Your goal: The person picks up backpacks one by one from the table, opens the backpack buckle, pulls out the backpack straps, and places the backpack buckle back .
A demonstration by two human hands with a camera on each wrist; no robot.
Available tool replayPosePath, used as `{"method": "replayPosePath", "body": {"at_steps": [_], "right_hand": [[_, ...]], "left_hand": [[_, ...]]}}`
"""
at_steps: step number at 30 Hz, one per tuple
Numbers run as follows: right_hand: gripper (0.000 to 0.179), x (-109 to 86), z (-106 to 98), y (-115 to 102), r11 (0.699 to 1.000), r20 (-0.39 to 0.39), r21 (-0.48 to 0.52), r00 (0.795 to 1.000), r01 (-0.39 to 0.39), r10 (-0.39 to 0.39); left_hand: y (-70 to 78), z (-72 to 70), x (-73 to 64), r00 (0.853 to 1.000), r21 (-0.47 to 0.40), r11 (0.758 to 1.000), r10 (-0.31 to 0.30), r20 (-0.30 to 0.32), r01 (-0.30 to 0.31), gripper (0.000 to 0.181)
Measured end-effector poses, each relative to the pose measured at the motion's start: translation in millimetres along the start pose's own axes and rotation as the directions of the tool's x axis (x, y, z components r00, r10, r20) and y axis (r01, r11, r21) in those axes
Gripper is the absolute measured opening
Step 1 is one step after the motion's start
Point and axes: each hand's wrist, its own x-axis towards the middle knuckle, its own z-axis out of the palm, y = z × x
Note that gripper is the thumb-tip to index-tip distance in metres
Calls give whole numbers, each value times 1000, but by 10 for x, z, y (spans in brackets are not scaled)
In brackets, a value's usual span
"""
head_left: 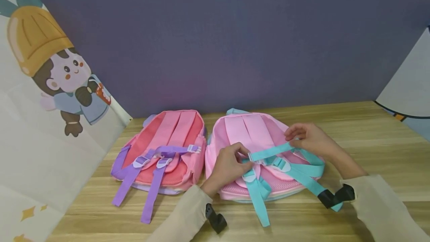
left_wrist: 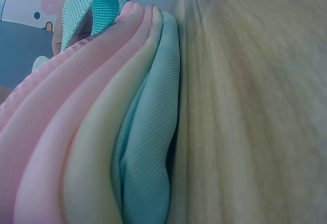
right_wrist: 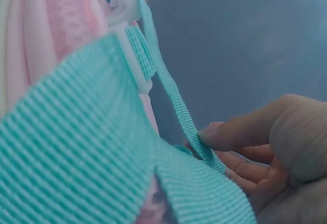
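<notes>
A pink backpack [head_left: 253, 126] with teal straps lies on the table, its strap side up. My left hand [head_left: 231, 163] pinches the buckle end of a teal chest strap [head_left: 270, 152] over the middle of the pack. At the strap's other end, my right hand [head_left: 314, 141] holds the webbing between thumb and fingers; the right wrist view shows the thumb [right_wrist: 217, 134] pressed against it. Between the two hands the strap runs nearly straight. White adjusters [head_left: 281, 164] sit on the lower teal straps. In the left wrist view the pack's layered pink, cream and teal side [left_wrist: 148, 132] fills the left half.
Left of it lies a coral-pink backpack [head_left: 161, 122] with purple straps [head_left: 152, 197] trailing toward the front of the wooden table [head_left: 376, 152]. A dark blue panel [head_left: 235, 40] rises behind both packs. A white sheet with a cartoon figure [head_left: 72, 74] borders the left side.
</notes>
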Motion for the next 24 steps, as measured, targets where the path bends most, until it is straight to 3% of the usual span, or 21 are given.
{"method": "replayPosePath", "body": {"at_steps": [5, 11, 18, 24], "right_hand": [[19, -9, -10, -11, 993, -62, -113, 997, 38, -45], [20, -19, 111, -172, 958, -151, -201, 960, 202, -234], [31, 3, 395, -268, 921, -26, -142, 929, 362, -369], [37, -4, 605, -304, 919, 25, -94, 924, 383, -383]], "left_hand": [[6, -3, 1, 1000, 3, 1000, -3, 10, 2, 17], [11, -4, -2, 1000, 14, 1000, 2, 21, -3, 18], [4, -5, 2, 999, 26, 999, 20, 25, -21, 19], [0, 8, 7, 999, 33, 998, 49, 22, -50, 22]]}}
